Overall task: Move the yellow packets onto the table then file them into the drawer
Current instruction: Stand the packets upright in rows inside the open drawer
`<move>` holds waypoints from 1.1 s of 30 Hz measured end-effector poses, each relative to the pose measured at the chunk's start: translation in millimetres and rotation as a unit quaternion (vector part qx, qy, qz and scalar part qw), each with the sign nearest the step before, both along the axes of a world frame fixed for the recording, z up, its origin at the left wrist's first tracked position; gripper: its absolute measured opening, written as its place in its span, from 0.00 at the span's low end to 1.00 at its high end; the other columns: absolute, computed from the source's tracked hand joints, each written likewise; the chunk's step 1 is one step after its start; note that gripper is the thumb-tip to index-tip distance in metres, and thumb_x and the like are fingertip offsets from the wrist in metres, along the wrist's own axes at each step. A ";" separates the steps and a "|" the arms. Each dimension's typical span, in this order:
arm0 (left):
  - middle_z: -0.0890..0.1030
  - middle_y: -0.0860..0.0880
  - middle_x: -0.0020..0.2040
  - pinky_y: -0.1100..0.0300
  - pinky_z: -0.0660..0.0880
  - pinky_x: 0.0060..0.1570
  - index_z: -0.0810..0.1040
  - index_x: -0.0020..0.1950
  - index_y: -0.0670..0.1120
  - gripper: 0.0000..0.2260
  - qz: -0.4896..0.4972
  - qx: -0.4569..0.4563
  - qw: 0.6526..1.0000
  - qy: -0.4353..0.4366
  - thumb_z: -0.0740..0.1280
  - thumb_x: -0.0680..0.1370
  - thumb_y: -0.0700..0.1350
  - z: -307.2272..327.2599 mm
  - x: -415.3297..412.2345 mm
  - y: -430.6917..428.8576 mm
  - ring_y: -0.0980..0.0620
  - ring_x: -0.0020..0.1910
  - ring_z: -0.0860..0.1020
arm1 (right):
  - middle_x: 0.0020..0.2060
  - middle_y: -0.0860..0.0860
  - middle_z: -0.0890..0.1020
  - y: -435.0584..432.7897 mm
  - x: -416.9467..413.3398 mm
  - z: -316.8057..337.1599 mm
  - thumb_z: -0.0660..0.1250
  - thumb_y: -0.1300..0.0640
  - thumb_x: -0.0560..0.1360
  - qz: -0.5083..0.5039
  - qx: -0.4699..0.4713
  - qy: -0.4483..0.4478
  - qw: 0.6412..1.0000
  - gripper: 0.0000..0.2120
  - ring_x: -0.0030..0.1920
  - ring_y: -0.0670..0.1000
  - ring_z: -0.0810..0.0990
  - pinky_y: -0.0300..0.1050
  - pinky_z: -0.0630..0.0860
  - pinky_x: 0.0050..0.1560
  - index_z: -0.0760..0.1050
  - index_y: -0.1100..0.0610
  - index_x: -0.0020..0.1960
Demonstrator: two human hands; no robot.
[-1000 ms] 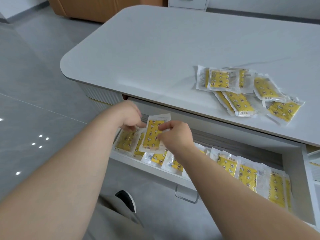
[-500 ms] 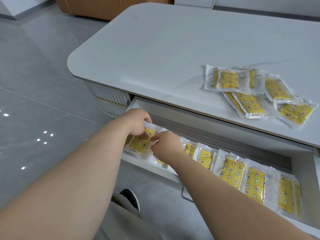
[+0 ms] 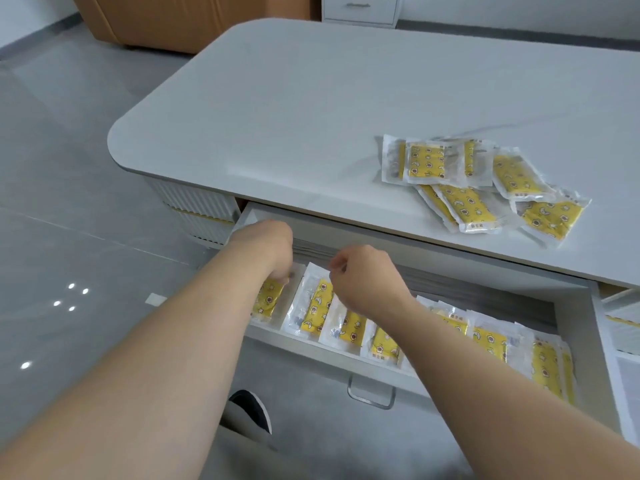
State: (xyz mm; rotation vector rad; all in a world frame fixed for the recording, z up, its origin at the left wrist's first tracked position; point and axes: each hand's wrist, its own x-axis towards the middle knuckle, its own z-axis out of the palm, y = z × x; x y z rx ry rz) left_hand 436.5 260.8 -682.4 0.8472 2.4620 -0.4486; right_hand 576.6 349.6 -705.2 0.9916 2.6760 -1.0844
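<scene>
While I watch remotely, L hand (image 3: 266, 251) curls onto the end pkt (image 3: 268, 301) in the drawer (image 3: 304, 346), prob. gripping it; R hand (image 3: 363, 275) pinches the next pkt (image 3: 311, 308) by its top edge.

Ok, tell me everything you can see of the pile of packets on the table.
The pile is about seven flat packets, clear shiny plastic around yellow inserts printed with stars and moons. They lie loose and overlapping, at mixed angles, on the grey table near its front edge. Only the table touches them.
</scene>
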 end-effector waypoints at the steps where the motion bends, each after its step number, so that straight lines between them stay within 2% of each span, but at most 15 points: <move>1: 0.79 0.47 0.58 0.55 0.79 0.48 0.78 0.64 0.48 0.21 0.002 0.013 1.000 0.006 0.76 0.73 0.49 8.4 4.4 7.5 0.46 0.51 0.79 | 0.45 0.49 0.84 7.6 6.6 8.6 0.59 0.61 0.77 -0.017 0.010 0.021 1.000 0.13 0.40 0.53 0.84 0.50 0.84 0.43 0.82 0.51 0.52; 3: 0.80 0.49 0.50 0.59 0.74 0.37 0.81 0.56 0.48 0.12 0.003 0.087 0.995 0.039 0.72 0.73 0.42 22.8 17.2 21.3 0.48 0.43 0.78 | 0.39 0.47 0.83 21.9 21.3 25.0 0.60 0.60 0.77 -0.056 0.041 0.065 0.995 0.11 0.37 0.52 0.83 0.51 0.84 0.40 0.80 0.50 0.46; 4: 0.80 0.50 0.48 0.61 0.73 0.35 0.82 0.54 0.48 0.10 0.001 0.143 0.988 0.057 0.71 0.73 0.41 28.0 25.3 27.9 0.48 0.42 0.78 | 0.38 0.46 0.82 29.5 29.5 32.0 0.61 0.59 0.77 -0.079 0.060 0.086 0.991 0.09 0.37 0.50 0.82 0.51 0.83 0.39 0.79 0.49 0.46; 6: 0.81 0.51 0.50 0.59 0.76 0.39 0.82 0.54 0.50 0.10 -0.023 0.260 0.964 0.058 0.71 0.74 0.41 36.2 44.7 41.6 0.47 0.45 0.80 | 0.39 0.46 0.81 46.0 46.8 42.4 0.61 0.57 0.76 -0.134 0.108 0.115 0.978 0.07 0.38 0.51 0.80 0.49 0.79 0.36 0.77 0.48 0.48; 8: 0.81 0.51 0.52 0.55 0.78 0.46 0.81 0.57 0.52 0.10 -0.065 0.350 0.934 0.026 0.71 0.77 0.45 40.9 63.4 56.4 0.47 0.49 0.80 | 0.43 0.47 0.81 64.2 63.6 47.1 0.62 0.56 0.75 -0.182 0.172 0.130 0.959 0.07 0.44 0.53 0.78 0.45 0.72 0.36 0.76 0.48 0.51; 10: 0.79 0.51 0.57 0.53 0.77 0.49 0.80 0.61 0.52 0.12 -0.109 0.399 0.910 0.012 0.70 0.78 0.45 40.3 78.6 70.2 0.48 0.53 0.78 | 0.53 0.48 0.80 80.8 76.6 46.0 0.65 0.57 0.73 -0.190 0.231 0.121 0.947 0.13 0.56 0.55 0.75 0.46 0.70 0.44 0.76 0.49 0.57; 13: 0.75 0.51 0.63 0.51 0.76 0.54 0.78 0.65 0.48 0.16 -0.174 0.392 0.903 0.029 0.69 0.77 0.42 30.7 94.4 87.4 0.47 0.60 0.74 | 0.68 0.50 0.74 94.1 88.7 38.9 0.67 0.58 0.70 -0.145 0.254 0.064 0.954 0.27 0.69 0.58 0.67 0.53 0.66 0.64 0.71 0.50 0.69; 16: 0.74 0.51 0.66 0.48 0.75 0.58 0.76 0.66 0.47 0.19 -0.220 0.355 0.908 0.041 0.67 0.74 0.42 22.9 103.8 97.2 0.45 0.62 0.72 | 0.72 0.48 0.71 98.2 93.1 29.5 0.67 0.59 0.70 -0.110 0.252 0.037 0.961 0.33 0.72 0.56 0.63 0.54 0.61 0.70 0.66 0.51 0.75; 18: 0.73 0.52 0.69 0.48 0.74 0.59 0.74 0.69 0.47 0.22 -0.229 0.343 0.909 0.055 0.68 0.74 0.43 20.7 107.2 101.1 0.44 0.63 0.71 | 0.72 0.49 0.72 98.6 96.3 24.0 0.67 0.61 0.70 -0.098 0.274 0.024 0.956 0.34 0.71 0.57 0.64 0.54 0.61 0.69 0.65 0.52 0.76; 20: 0.73 0.52 0.70 0.47 0.74 0.61 0.73 0.70 0.48 0.23 -0.229 0.342 0.910 0.060 0.69 0.74 0.44 20.5 109.8 102.8 0.45 0.64 0.71 | 0.67 0.51 0.75 98.8 100.6 20.5 0.67 0.61 0.71 -0.092 0.306 0.022 0.947 0.32 0.68 0.59 0.66 0.54 0.62 0.66 0.66 0.52 0.75; 24: 0.70 0.53 0.74 0.48 0.74 0.59 0.76 0.65 0.49 0.21 -0.248 0.341 0.904 0.075 0.69 0.72 0.43 21.4 114.3 102.3 0.45 0.66 0.72 | 0.56 0.53 0.77 102.1 108.6 20.8 0.69 0.59 0.74 -0.086 0.342 0.038 0.935 0.21 0.61 0.59 0.70 0.54 0.66 0.61 0.75 0.54 0.67; 26: 0.74 0.52 0.69 0.50 0.74 0.54 0.75 0.61 0.49 0.17 -0.255 0.352 0.898 0.070 0.69 0.72 0.42 21.1 117.7 101.5 0.45 0.61 0.75 | 0.54 0.53 0.77 103.5 112.0 22.7 0.71 0.59 0.74 -0.079 0.331 0.049 0.939 0.17 0.59 0.58 0.71 0.52 0.67 0.60 0.78 0.56 0.62; 29: 0.79 0.51 0.54 0.51 0.74 0.49 0.75 0.55 0.49 0.13 -0.243 0.388 0.886 0.069 0.70 0.72 0.41 22.2 119.1 100.8 0.47 0.53 0.77 | 0.53 0.52 0.78 102.2 114.6 26.3 0.70 0.56 0.74 -0.053 0.285 0.086 0.953 0.11 0.55 0.57 0.75 0.51 0.70 0.59 0.78 0.57 0.56; 33: 0.75 0.51 0.51 0.57 0.64 0.46 0.75 0.56 0.50 0.14 -0.250 0.393 0.872 0.152 0.73 0.73 0.44 16.4 115.8 103.5 0.48 0.52 0.74 | 0.46 0.51 0.82 97.7 113.5 33.6 0.66 0.53 0.78 -0.082 0.254 0.145 0.953 0.08 0.46 0.56 0.79 0.52 0.77 0.47 0.77 0.57 0.53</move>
